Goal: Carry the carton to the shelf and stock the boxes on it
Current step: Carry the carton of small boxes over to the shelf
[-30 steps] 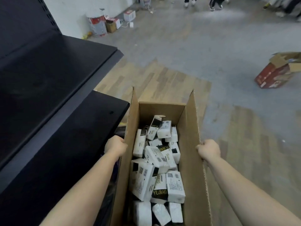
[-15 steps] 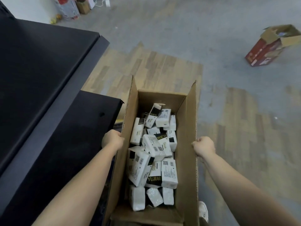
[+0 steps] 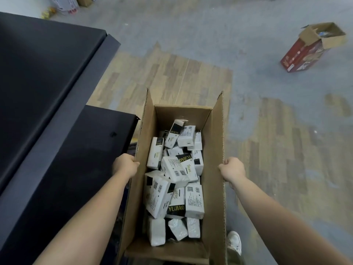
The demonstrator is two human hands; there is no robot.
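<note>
Right now both hands grasp an open cardboard carton (image 3: 212,150) by its long sides. The left hand (image 3: 125,165) has its fingers curled over the top edge of the left wall, and the right hand (image 3: 232,168) is clenched the same way on the edge of the right wall, with the knuckles facing up and both forearms stretched forward. The carton sits between the 2 arms with its flaps standing upright, and its left wall is just beside the end of the lower shelf board (image 3: 86,150) of a dark metal shelf unit. A higher shelf board (image 3: 47,69) of the same unit fills the left of the view, and both boards look bare on the parts that show. Inside the carton lies a loose heap of small white boxes (image 3: 172,170) with black panels. They are tilted at various angles and piled on each other, and several carry printed codes. One box (image 3: 176,208) near the person reads YUJIAO in gold on black. Below the carton's right wall a white shoe (image 3: 234,242) stands on the floor (image 3: 267,121), which is grey with patches of wood pattern. Well apart, at the far right, a red carton (image 3: 303,56) with open brown flaps rests on the floor.
</note>
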